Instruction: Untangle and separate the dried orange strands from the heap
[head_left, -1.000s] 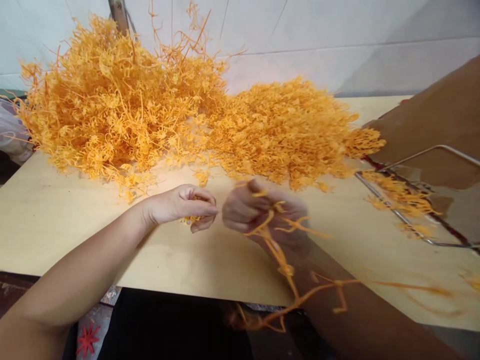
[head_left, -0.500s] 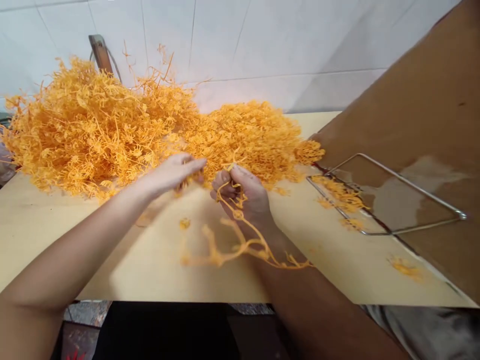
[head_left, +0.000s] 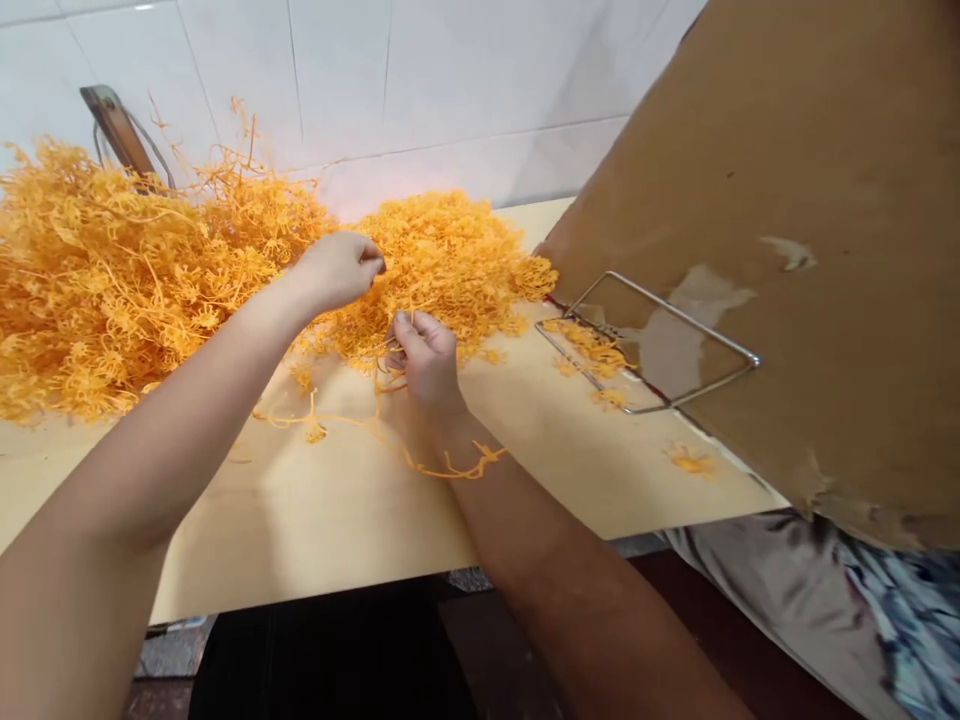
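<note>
nearest us lay the desk (head_left: 337,540), a loose bit (head_left: 690,460) on its right. a thin, branching stem (head_left: 481,466) trailed near us, one part across our right forearm (head_left: 555,540), another out to the left. our right grip (head_left: 431,365) was pinched closed on its upper part. to the right, a wire frame (head_left: 684,317) spanned desk and card (head_left: 810,170), with bits (head_left: 589,345) beside it. farther on, our left grip (head_left: 341,268) was curled before the low heap (head_left: 450,250); we could not tell whether it held anything. left of that spread the tall heap (head_left: 112,300), and behind everything stood the wall (head_left: 450,90). we judged the step in hand to be working along this one stem; the next move seemed to call for a firm right pinch and a free left grip.
</note>
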